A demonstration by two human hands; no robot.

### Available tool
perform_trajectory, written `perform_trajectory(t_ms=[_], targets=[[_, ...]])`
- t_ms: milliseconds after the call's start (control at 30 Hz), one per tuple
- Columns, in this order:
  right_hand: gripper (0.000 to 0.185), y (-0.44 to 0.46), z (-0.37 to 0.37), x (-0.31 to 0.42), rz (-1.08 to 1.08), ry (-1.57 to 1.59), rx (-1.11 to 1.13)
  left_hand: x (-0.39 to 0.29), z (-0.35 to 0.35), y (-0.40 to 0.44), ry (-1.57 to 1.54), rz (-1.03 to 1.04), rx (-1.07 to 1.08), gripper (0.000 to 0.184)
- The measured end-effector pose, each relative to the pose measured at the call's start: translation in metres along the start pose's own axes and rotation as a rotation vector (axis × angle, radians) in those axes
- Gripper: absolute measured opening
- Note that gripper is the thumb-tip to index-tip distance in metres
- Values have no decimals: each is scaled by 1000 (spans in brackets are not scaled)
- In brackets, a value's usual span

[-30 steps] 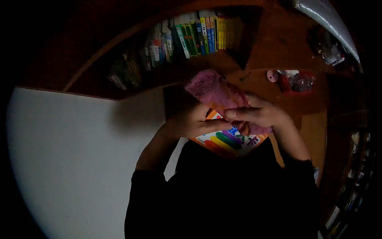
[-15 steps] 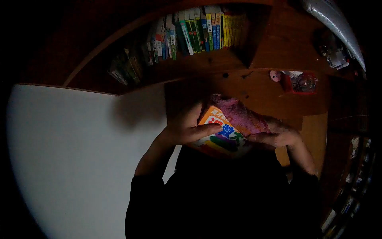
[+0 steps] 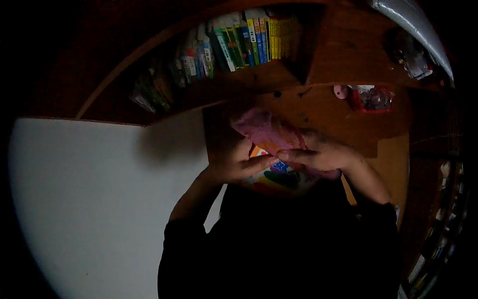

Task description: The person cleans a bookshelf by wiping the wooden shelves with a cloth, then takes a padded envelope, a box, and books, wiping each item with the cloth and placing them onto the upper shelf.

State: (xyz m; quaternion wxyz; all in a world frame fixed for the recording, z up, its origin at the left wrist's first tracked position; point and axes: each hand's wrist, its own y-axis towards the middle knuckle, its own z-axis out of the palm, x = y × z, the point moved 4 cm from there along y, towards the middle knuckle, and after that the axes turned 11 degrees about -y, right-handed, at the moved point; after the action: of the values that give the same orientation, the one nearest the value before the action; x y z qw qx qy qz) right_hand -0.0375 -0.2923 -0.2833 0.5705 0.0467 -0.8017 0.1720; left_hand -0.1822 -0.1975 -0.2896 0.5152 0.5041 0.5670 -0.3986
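A colourful book (image 3: pixel 281 178) with an orange edge and bright printed characters is held tilted in front of my body. My left hand (image 3: pixel 236 162) grips its left side, with the thumb lying across the cover. A pinkish-purple cloth (image 3: pixel 259 128) drapes over the top of the book and hangs out past its upper left corner. My right hand (image 3: pixel 321 153) presses the cloth against the book, its thumb close to my left thumb. Cloth and hand cover much of the cover's upper and right parts.
A wooden shelf (image 3: pixel 249 82) ahead holds a row of books (image 3: pixel 244 42). To the right are a red box (image 3: pixel 373 99) of small items, a pink round object (image 3: pixel 340 91) and a silvery padded object (image 3: pixel 418 27). A white surface (image 3: pixel 99 199) lies on the left.
My right hand has moved left and up across the book, carrying the cloth with it. More of the cover is hidden now. My left hand keeps its hold, and the view has shifted slightly.
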Motion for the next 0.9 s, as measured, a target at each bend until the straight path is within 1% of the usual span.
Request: perform_trajectory(t_ms=[33,67,133,167,233,267,333,367,433,467,533,567,600,633,667,733,767,833,900], targets=[[45,-6,3,-5,184,15,138,4,2,-3,-93,-23,-44,45],[45,-10,4,-12,184,12,143,3,4,-8,-94,-23,-51,45],[53,-20,7,-26,12,59,-33,11,4,-20,-501,-251,-217,46],[53,-25,11,-29,15,60,-27,7,5,-23,-506,-253,-221,46],[48,-35,14,-33,12,132,-132,5,4,-30,-507,-470,-271,49],[48,-39,15,-36,13,133,-128,0,4,-30,-508,-472,-274,49],[51,-46,20,-50,156,266,-169,-2,4,-34,-472,-528,-310,54],[51,-48,24,-56,156,266,-168,0,4,-37,-472,-528,-311,54],[51,-52,28,-67,144,463,-276,5,2,-42,-460,-447,-396,48],[51,-54,28,-66,143,464,-280,3,4,-42,-458,-447,-392,48],[48,-58,38,-74,269,585,-227,0,1,-46,-440,-479,-581,45],[47,-59,46,-80,312,625,-211,5,3,-45,-440,-478,-579,45],[49,-54,59,-104,293,629,-366,14,5,-43,-500,-439,-624,44],[50,-53,57,-106,280,629,-443,22,7,-43,-561,-400,-671,43],[51,-52,54,-108,267,626,-520,27,9,-41,-560,-393,-671,43],[54,-51,35,-78,230,689,-450,32,12,-39,-665,-330,-770,45],[56,-51,29,-66,218,709,-426,33,12,-39,-665,-325,-768,45],[62,-50,22,-53,215,494,-509,33,11,-42,-681,-340,-811,47],[59,-52,24,-49,203,460,-482,28,11,-41,-705,-316,-837,46]])
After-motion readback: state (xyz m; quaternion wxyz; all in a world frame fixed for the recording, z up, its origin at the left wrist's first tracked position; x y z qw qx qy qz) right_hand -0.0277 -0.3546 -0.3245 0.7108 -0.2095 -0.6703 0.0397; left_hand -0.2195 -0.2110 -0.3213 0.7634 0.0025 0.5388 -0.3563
